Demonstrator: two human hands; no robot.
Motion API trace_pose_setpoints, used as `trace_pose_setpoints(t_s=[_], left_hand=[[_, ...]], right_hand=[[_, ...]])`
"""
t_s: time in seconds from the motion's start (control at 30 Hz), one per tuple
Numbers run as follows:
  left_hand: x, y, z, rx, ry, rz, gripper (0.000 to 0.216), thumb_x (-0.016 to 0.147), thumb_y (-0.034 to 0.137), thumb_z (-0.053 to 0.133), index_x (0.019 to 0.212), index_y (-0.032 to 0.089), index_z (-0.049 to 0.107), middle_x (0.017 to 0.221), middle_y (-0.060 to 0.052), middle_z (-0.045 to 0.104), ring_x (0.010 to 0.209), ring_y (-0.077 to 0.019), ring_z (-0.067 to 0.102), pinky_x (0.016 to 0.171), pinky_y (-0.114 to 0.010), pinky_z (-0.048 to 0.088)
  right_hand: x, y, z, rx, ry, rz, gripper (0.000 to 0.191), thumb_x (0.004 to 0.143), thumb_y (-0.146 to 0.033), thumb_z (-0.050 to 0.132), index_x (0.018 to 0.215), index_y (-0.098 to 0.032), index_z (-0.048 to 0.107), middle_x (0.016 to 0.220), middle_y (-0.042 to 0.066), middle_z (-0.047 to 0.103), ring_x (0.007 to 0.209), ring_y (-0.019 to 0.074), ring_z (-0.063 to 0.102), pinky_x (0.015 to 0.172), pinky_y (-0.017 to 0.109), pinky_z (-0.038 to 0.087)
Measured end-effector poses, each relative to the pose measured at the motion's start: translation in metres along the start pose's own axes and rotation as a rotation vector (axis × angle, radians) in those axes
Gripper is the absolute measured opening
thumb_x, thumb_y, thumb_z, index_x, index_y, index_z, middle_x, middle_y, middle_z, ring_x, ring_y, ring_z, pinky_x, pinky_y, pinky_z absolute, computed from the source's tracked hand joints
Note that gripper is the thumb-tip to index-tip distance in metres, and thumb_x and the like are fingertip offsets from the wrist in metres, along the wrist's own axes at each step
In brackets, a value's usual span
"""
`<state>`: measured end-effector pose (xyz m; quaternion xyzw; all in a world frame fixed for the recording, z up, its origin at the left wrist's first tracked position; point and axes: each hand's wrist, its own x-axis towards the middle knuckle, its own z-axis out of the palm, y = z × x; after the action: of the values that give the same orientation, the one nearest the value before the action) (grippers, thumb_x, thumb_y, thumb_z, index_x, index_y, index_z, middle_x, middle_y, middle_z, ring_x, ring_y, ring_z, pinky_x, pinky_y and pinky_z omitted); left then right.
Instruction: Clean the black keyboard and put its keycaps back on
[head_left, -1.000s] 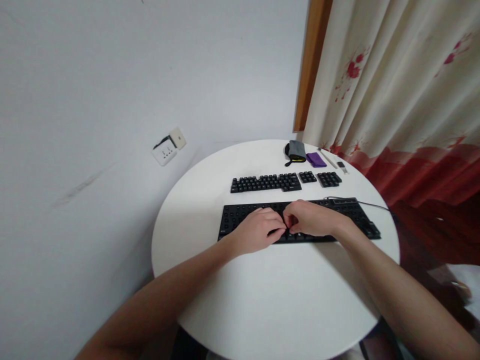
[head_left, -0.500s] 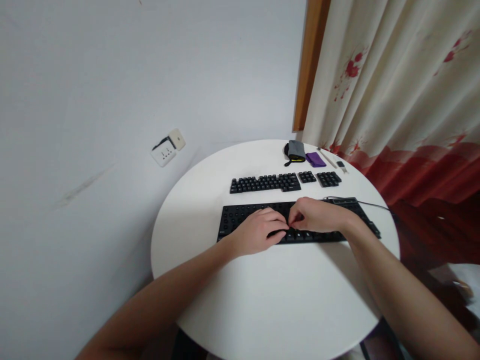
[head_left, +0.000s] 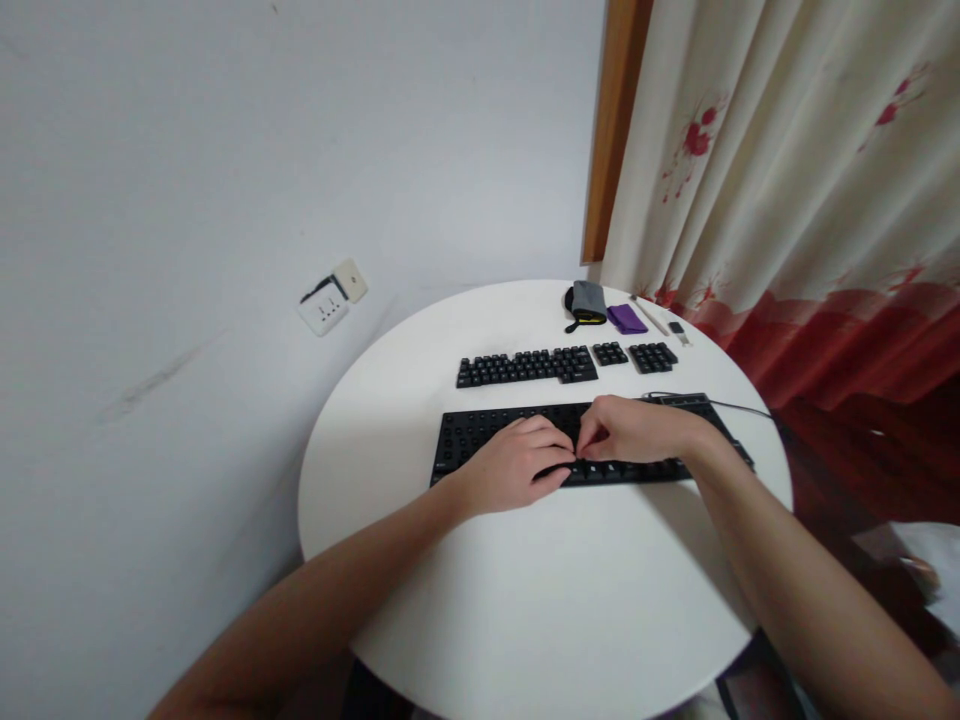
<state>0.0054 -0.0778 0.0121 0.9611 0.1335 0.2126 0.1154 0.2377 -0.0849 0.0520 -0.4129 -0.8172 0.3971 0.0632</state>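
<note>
A black keyboard (head_left: 472,432) lies on the white round table, most of its keycaps off and bare switch posts showing at its left part. My left hand (head_left: 519,464) rests over its middle, fingers stretched to the right and thumb apart along the front edge. Close to those fingertips, my right hand (head_left: 626,428) is closed in a pinch, pointing down at the keyboard; what sits between its fingers is hidden. Behind the keyboard, loose black keycaps (head_left: 525,367) stand in a long block, with a small group (head_left: 610,354) and a number-pad group (head_left: 652,357) to its right.
At the table's (head_left: 555,590) back lie a grey cloth pouch (head_left: 589,301), a folded purple cloth (head_left: 627,319), a thin light stick (head_left: 651,315) and a small brush-like tool (head_left: 679,332). A cable (head_left: 739,407) runs off the right edge. Wall and curtain (head_left: 780,180) border the table.
The view has shifted very slightly. Both hands stay at nearly the same spot on the keyboard, and the keycap groups have not moved.
</note>
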Motion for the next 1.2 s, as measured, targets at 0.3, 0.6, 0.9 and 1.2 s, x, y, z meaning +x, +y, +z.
trace_pose_setpoints(t_s=[0.3,0.6,0.9,1.2], left_hand=[[-0.0007,-0.0009,0.0003,0.020,-0.017,-0.006,0.024,0.099,0.027,0.053,0.111,0.020,0.072,0.113,-0.004,0.073,0.107,-0.0225,0.056,0.097,-0.040,0.046],[-0.0018,0.0000,0.0013,0.006,-0.015,-0.038,0.024,0.098,0.026,0.054,0.114,0.020,0.070,0.114,-0.004,0.072,0.110,-0.0227,0.056,0.099,-0.040,0.046],[-0.0017,0.0052,-0.0002,0.003,-0.045,-0.092,0.024,0.096,0.027,0.056,0.114,0.021,0.070,0.115,-0.004,0.071,0.110,-0.0223,0.057,0.099,-0.039,0.047],[-0.0037,0.0060,0.0012,0.055,-0.075,-0.087,0.025,0.097,0.029,0.055,0.117,0.022,0.069,0.117,-0.005,0.070,0.113,-0.0236,0.057,0.099,-0.040,0.045]], right_hand=[[0.0017,0.0027,-0.0013,0.082,0.007,-0.024,0.026,0.075,-0.023,0.057,0.083,-0.014,0.081,0.076,0.002,0.073,0.067,0.0159,0.058,0.062,0.025,0.044],[0.0025,0.0025,-0.0018,0.114,0.034,0.033,0.026,0.073,-0.024,0.061,0.086,-0.014,0.082,0.076,0.002,0.076,0.068,0.0169,0.062,0.061,0.025,0.045],[0.0041,0.0021,-0.0017,0.127,0.008,0.059,0.025,0.072,-0.024,0.061,0.082,-0.014,0.082,0.065,0.001,0.070,0.061,0.0144,0.057,0.055,0.024,0.041],[0.0061,0.0049,0.0003,0.105,0.005,0.033,0.022,0.073,-0.024,0.060,0.079,-0.014,0.079,0.065,0.001,0.068,0.061,0.0143,0.056,0.056,0.024,0.041]])
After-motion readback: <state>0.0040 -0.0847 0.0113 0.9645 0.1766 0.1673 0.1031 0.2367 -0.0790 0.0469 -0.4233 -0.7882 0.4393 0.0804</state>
